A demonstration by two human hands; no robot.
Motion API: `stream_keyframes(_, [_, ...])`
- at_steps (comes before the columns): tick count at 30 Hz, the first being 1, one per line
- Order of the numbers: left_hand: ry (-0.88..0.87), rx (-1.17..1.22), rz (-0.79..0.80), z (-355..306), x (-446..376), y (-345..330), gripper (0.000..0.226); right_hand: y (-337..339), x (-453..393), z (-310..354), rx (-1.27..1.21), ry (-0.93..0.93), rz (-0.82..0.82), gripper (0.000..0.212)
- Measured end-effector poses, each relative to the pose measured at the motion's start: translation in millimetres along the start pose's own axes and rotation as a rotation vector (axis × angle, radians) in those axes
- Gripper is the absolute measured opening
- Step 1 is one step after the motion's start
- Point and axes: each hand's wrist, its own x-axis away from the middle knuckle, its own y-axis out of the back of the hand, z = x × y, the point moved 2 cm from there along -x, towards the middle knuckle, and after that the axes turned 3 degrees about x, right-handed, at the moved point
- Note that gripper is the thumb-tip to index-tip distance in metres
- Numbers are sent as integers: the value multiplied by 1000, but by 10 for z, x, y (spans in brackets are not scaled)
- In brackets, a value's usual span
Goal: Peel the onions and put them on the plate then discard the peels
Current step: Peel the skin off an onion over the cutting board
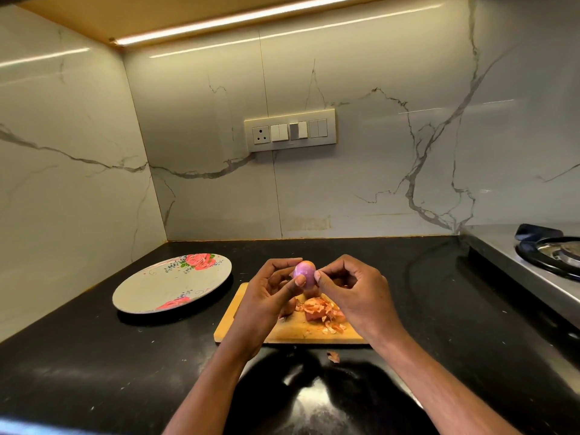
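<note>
Above black counter, both hands pinch pink, mostly peeled onion (pixel 305 273).

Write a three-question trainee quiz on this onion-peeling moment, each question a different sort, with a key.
1. True or false: the plate already holds a peeled onion.
2. Multiple choice: most of the loose peels lie (A) on the plate, (B) on the cutting board, (C) on the stove.
3. Short answer: which hand holds the onion, and what does the other do?

Key:
1. False; nothing lies on the plate.
2. B; one scrap lies on the black counter in front of the board.
3. The left hand holds it above the board; the right hand pinches at its side.
</note>
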Motion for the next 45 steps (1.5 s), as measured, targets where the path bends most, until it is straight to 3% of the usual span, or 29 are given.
stream_keyframes(8, [12, 27, 4, 12, -4, 10, 44, -4, -16, -23, -79, -29, 24, 2])
stream_keyframes(14, [-3, -2, 0, -2, -4, 7, 42, -2, -9, -8, -83, -14, 53, 23])
stream_keyframes(20, [16, 34, 6, -11, 4, 6, 39, 4, -32, -51, -84, -25, 37, 4])
stream_keyframes(32, [-1, 41, -23, -39, 8, -1, 44, 0, -34, -7, -82, 14, 37, 27])
stream_keyframes(39, [22, 91, -2, -38, 16, 8, 46, 6, -40, -20, -27, 45, -3, 22])
stream_keyframes(45, [14, 214, 4, -66, 34, -1, 41, -3, -68, -104, 10, -35, -4, 15])
